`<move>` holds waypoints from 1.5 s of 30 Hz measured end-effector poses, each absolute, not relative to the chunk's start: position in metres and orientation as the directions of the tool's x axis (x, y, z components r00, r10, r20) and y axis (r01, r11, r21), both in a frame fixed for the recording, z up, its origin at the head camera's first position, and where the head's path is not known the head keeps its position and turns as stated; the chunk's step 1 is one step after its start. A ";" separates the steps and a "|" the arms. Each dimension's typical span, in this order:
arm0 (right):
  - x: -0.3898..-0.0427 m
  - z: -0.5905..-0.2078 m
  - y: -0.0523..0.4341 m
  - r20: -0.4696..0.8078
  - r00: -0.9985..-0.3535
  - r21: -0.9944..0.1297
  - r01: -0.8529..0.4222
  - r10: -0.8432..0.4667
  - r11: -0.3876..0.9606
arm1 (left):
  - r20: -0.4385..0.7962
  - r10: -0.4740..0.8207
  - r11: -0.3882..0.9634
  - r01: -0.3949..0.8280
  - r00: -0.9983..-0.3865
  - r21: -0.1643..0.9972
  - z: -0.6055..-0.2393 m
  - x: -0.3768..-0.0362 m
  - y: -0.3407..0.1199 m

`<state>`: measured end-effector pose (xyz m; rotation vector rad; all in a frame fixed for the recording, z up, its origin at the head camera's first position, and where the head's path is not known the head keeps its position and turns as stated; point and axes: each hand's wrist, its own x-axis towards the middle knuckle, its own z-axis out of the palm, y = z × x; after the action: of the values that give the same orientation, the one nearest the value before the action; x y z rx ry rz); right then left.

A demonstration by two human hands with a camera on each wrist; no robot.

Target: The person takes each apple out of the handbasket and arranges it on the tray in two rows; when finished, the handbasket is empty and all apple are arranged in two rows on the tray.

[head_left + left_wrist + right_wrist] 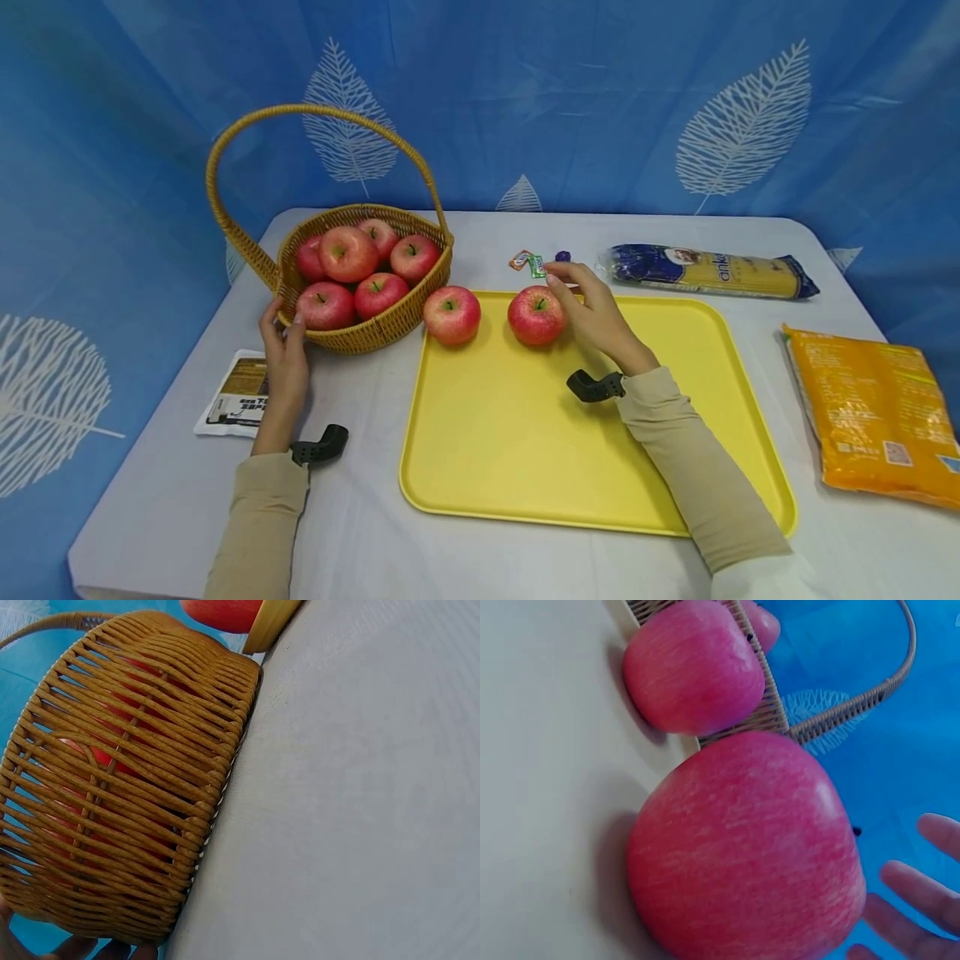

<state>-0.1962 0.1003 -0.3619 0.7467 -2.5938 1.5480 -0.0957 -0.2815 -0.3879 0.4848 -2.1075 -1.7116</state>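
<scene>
At the left, my left hand [287, 362] holds the near left side of the wicker basket [375, 337], with thumb and fingers at its rim. Several red apples [349, 253] fill the basket. In the left wrist view, fingertips [112, 950] show along the end of the woven wall [127, 787]. My right hand [596, 317] is beside a red apple [536, 317] on the yellow tray [517, 450]. Its fingers [922, 896] are spread and loose around that apple's stem side in the right wrist view. A second apple [452, 316] sits at the tray's far left corner, next to the basket.
Small wrapped candies [537, 266] lie behind the tray. A pack of noodles [712, 272] stretches along the back right. An orange bag [877, 408] lies at the right, and a white-and-brown packet [238, 396] by my left forearm. A blue leaf-print curtain [600, 108] hangs behind.
</scene>
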 end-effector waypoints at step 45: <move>-0.184 -0.331 -0.041 0.348 -0.654 -0.589 -0.710 -0.672 0.385 | 0.092 -0.492 0.244 -0.036 -0.866 0.969 -0.390 -0.095 -0.284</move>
<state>-0.1845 -0.0414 -0.3310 1.2837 -2.5715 1.1349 -0.0954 -0.2841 -0.3903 0.4837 -2.1456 -1.6555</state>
